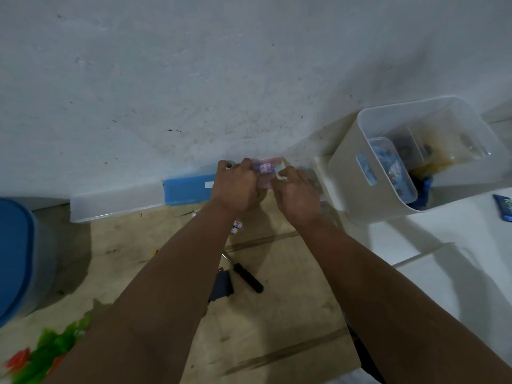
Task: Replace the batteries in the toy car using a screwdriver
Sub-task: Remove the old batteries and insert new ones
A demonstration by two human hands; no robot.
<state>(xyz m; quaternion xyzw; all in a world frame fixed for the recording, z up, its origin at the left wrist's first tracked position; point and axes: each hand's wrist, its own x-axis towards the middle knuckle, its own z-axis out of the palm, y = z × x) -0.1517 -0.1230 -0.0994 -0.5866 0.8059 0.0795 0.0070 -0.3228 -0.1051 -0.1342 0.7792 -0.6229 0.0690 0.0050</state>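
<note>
Both my hands reach forward to a small clear plastic box (267, 169) with pink and blue batteries inside, close to the wall. My left hand (235, 184) grips its left side with curled fingers. My right hand (295, 191) pinches its right edge. Loose batteries (237, 227) lie on the cardboard (277, 314) just under my left wrist. A black-handled screwdriver (246, 275) lies on the cardboard between my forearms, beside a dark flat battery cover (221, 285). The toy car cannot be made out.
A white plastic bin (346, 162) with small containers inside stands at the right on white tiles. A clear lid (110, 205) and a blue lid (188, 189) lean along the wall base. A blue-lidded tub (16, 253) sits far left.
</note>
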